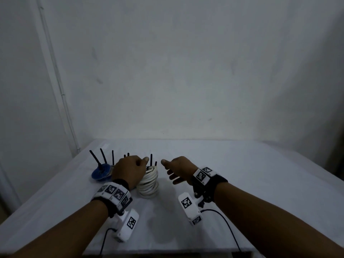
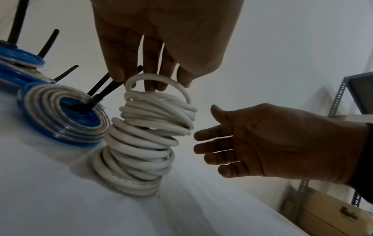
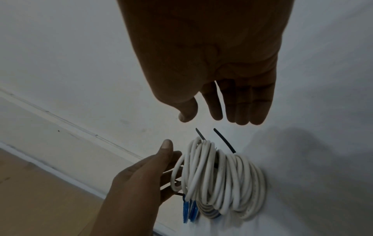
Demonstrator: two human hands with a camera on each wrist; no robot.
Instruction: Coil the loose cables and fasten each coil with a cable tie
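A white cable coil (image 1: 149,183) stands as a tall, loose stack of loops on the white table (image 1: 242,174), with black cable tie tails (image 1: 151,159) sticking up from it. My left hand (image 1: 130,170) is over its top, straight fingers (image 2: 150,79) touching the uppermost loop (image 2: 159,78). My right hand (image 1: 173,172) hovers just right of the coil, open and empty, its fingers (image 2: 212,148) pointing at the white coil (image 2: 147,135) without touching. In the right wrist view the white coil (image 3: 222,175) lies below my right hand (image 3: 222,103).
Blue and clear cable coils (image 1: 101,173) with upright black ties (image 1: 96,158) lie left of the white coil, close behind my left hand. Seen from the left wrist, a metal shelf (image 2: 343,95) and cardboard boxes (image 2: 333,215) stand beyond the table's right edge.
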